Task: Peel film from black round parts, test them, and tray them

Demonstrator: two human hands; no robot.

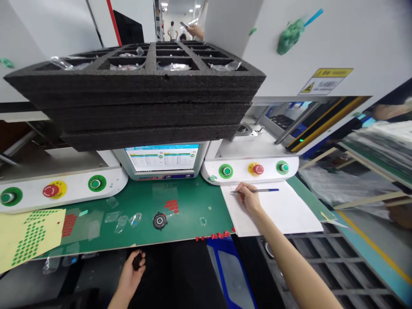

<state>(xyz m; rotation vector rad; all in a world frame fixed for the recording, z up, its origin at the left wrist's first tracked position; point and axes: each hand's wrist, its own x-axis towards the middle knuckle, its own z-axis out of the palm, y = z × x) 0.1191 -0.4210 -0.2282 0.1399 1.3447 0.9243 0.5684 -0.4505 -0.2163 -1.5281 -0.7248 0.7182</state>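
My right hand (pixel 248 200) is closed round a blue-capped pen (pixel 268 190), its tip end over a stack of white paper (pixel 283 214) at the right of the green work surface. Below the front edge, my left hand (pixel 132 270) has its fingers curled round a small black part (pixel 137 261), mostly hidden by the fingers. On the green surface (pixel 189 193) lies a round black watch body (pixel 160 221), its back with metal contacts facing up. Small red stickers (pixel 172 206) and bits of clear film (pixel 121 224) are scattered near it.
Stacked black foam trays (pixel 154 98) stand in front of a screen (pixel 162 158). Machine panels with green buttons and red stops (pixel 258 169) flank it. A yellow sticker sheet (pixel 32 236) lies left; another foam tray (pixel 322 262) sits lower right. Other people (pixel 173 32) are beyond.
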